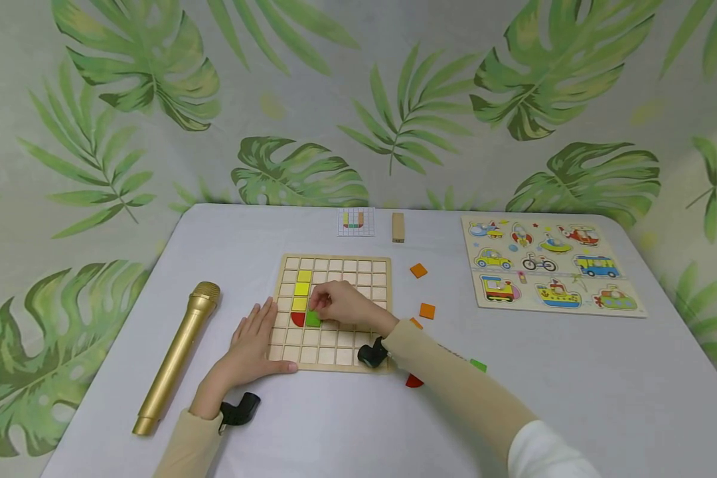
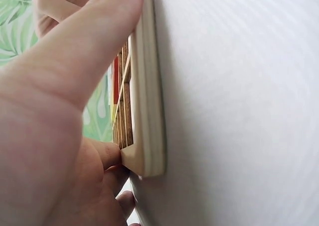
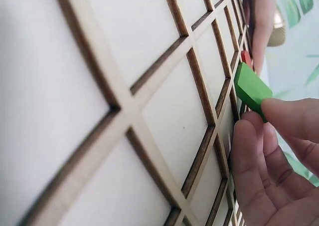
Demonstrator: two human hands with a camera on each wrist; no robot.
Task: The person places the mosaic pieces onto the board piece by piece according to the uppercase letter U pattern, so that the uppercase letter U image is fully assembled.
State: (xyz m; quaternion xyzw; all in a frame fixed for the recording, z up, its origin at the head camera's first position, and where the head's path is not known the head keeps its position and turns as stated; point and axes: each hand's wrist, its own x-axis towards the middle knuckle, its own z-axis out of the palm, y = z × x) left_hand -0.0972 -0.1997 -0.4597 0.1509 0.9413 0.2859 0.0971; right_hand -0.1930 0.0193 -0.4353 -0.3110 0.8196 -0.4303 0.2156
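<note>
Now, between the left edges of the table [image 1: 263, 232] and of the grid board [image 1: 343, 356] lies the golden microphone [image 1: 176, 362], with some room beside it; loose orange tiles [image 1: 427, 311] lie near the board's right edge. The left hand [image 1: 249, 344], fingers stretched, touches the board's near-left corner. The right hand [image 1: 348, 304] pinches a tilted green tile [image 3: 251, 89] over the board's left half.
</note>
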